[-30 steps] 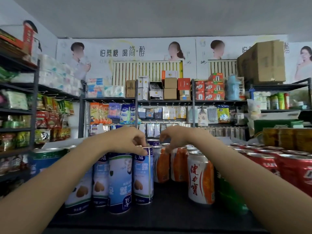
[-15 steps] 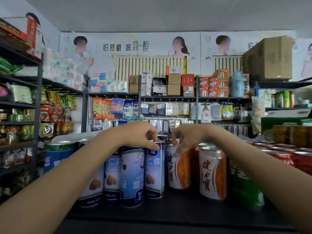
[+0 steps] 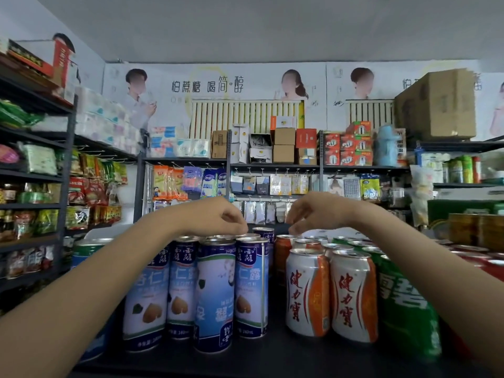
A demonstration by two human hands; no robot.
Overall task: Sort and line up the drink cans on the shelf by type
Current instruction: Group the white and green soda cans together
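Crowded shop aisle, racks of snacks and boxes behind, dark shelf [image 3: 275, 347] up front carrying the drinks. Left hand [image 3: 215, 218] arched over the rear of the tall blue cans [image 3: 215, 293], fingertips drawn together and pointing down at a lid beneath; whether touching or pinching that rim, cannot tell. Right hand [image 3: 313, 212] mirrored just across the gap, fingers [image 3: 296, 227] curled and bunched above the lid of an orange can [image 3: 282, 253] standing behind the front pair; contact likewise unclear. Reaching from above probably because tops are the only free grip in such tight rows.

Directly below the left hand: blue almond-drink cans packed shoulder to shoulder, one more blue can [image 3: 264, 233] further back between both hands, seemingly out of line. Below and nearer than the right hand: two orange-and-white cans [image 3: 331, 293] side by side at the shelf edge. Outward past the right forearm: green cans [image 3: 403, 304], then red cans [image 3: 480, 255]. Types already largely grouped; back rows likely being straightened.
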